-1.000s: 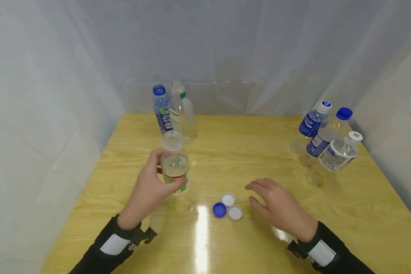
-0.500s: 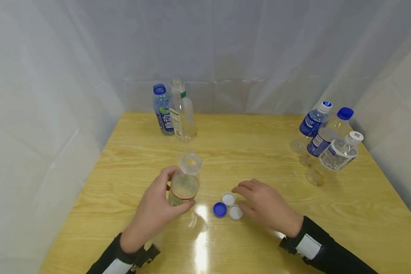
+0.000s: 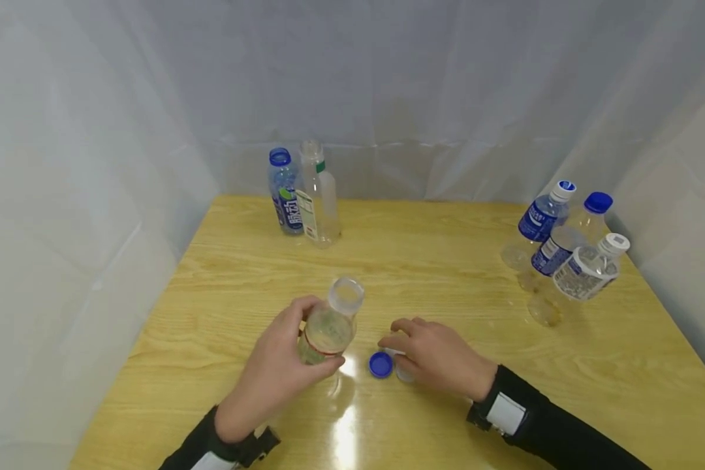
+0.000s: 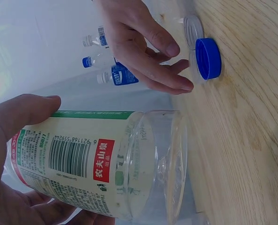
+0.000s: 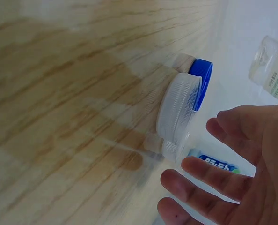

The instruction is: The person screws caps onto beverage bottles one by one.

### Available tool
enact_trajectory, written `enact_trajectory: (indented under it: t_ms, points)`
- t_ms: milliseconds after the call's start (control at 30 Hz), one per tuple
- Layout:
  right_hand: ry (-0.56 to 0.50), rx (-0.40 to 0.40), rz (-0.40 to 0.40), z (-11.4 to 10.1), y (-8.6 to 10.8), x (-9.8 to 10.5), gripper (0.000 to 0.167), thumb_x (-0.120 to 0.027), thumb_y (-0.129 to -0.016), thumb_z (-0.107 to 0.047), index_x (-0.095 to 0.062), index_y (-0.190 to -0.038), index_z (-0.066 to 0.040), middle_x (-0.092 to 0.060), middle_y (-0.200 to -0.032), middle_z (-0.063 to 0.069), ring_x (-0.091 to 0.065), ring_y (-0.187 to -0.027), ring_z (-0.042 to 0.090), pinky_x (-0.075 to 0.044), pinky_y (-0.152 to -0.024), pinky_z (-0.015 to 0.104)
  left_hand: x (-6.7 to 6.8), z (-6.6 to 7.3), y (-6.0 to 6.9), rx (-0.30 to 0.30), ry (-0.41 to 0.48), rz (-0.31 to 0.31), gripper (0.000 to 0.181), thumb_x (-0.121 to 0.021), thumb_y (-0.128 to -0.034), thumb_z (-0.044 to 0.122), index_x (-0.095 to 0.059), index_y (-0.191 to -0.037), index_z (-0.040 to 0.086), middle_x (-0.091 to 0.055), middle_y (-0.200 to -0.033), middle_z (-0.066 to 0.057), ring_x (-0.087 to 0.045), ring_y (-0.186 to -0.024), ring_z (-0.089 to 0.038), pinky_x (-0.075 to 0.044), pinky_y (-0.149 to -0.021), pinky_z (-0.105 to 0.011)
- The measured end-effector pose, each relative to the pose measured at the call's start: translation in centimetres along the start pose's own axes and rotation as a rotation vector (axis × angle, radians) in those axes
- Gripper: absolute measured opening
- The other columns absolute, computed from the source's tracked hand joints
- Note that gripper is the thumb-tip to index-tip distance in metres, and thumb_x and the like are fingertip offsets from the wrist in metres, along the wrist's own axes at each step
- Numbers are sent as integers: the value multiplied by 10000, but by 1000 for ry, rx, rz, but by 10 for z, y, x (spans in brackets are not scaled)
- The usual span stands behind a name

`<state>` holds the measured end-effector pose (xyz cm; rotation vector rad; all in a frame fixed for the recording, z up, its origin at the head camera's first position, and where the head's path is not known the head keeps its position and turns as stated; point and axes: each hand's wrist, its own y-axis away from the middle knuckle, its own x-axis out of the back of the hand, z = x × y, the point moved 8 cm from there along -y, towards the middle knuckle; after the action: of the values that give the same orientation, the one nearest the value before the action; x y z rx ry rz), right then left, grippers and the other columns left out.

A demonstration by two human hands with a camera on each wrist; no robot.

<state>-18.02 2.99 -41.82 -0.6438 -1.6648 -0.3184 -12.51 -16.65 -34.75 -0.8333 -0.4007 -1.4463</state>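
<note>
A clear plastic bottle [image 3: 329,329] with no cap on its mouth leans to the right in my left hand [image 3: 276,372], which grips it round the label. That label [image 4: 78,159] shows a barcode and a red patch in the left wrist view. My right hand [image 3: 443,359] hovers over a cluster of loose caps, its fingers loosely bent and holding nothing. The blue cap [image 3: 380,365] lies on the table left of the fingers. Two white caps sit beside it, a nearer white cap [image 5: 179,108] and another white cap [image 5: 173,149], both partly hidden by my right hand in the head view.
An uncapped blue bottle [image 3: 284,196] and an uncapped clear bottle [image 3: 324,209] stand at the back left of the wooden table [image 3: 423,261]. At the right stand three capped bottles, including a blue-labelled bottle [image 3: 538,219] and a white-capped bottle [image 3: 587,273].
My left hand has brought the bottle right and nearer to me, tilting it. My right hand has moved left from beside the caps to over them.
</note>
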Motion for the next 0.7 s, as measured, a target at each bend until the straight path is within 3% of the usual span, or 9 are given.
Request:
enact_trajectory:
  t_ms: [233,500,700]
  points:
    - [-47,-3,-48,1,-4,-7,211,-690,-954,-276,-743,-1152,-231,-674,-1155,30,-660,-934,135,-586,-755,329,-2,-1,-1,5,-1,1,843,-947,-658,318,-499,-1360,188,-619,-1182,36,-603,-1067,-150,-516,-896,-430]
    - [-84,-91,-130,9,-6,-10,214,-670,-968,-322,-739,-1147,-229,-663,-1155,7,-640,-929,104,-570,-751,282,-2,-3,-1,13,11,0,829,-944,-656,323,-504,-1347,196,-619,-1179,52,-597,-1067,-138,-513,-898,-430]
    - [-62,-114,-96,16,-3,-6,183,-686,-955,-287,-736,-1116,-216,-654,-1075,-17,-602,-804,61,-510,-634,207,-3,-5,-1,11,3,0,826,-944,-657,324,-505,-1342,183,-618,-1176,47,-601,-1062,-138,-521,-897,-424]
